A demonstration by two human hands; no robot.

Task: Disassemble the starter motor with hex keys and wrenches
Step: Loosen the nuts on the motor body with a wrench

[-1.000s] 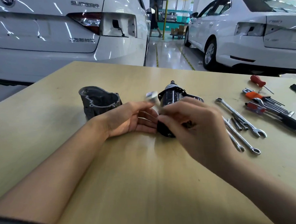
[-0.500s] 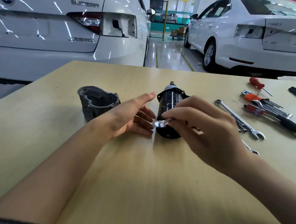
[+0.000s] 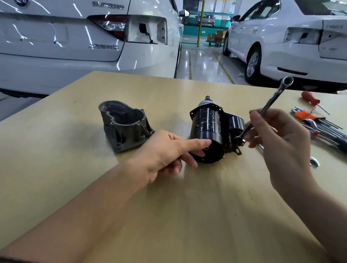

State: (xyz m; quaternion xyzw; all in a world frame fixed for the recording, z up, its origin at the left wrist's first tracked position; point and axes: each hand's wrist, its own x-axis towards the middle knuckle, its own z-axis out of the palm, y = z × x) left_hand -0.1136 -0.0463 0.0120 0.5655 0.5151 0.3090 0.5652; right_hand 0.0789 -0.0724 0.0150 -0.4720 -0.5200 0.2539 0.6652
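**Wrench on the starter motor, left hand steadying**

Left of the starter motor [image 3: 207,129], the grey cast housing [image 3: 124,127] stands on the tan surface [image 3: 69,157], open mouth up, apart from the motor body.

My left hand [image 3: 165,155] comes next, just at the motor's near left side. The forefinger lies straight along the black casing, touching it near the end cap, while the other fingers curl loosely underneath. That grip is relaxed, pressing rather than clutching.

The motor itself lies on its side in the middle of the surface, shaft end pointing away from me, the smaller solenoid cylinder [image 3: 235,124] alongside on its right.

Right of the motor, my right hand [image 3: 279,142] holds a combination wrench [image 3: 268,108], fingers and thumb wrapped round the shank. The wrench slants up and away, its ring end [image 3: 287,82] high beyond the motor, its lower end down at the terminal area by the solenoid. Whether it is seated on a nut I cannot tell.

Further right of the motor lies a cluster of tools: a red-handled screwdriver [image 3: 310,101], an orange-handled tool [image 3: 306,116], spare wrenches [image 3: 317,128], and an open wrench end [image 3: 314,161] peeking out beside my wrist.

Beyond the motor, two white cars [image 3: 63,46] are parked on the shiny floor.
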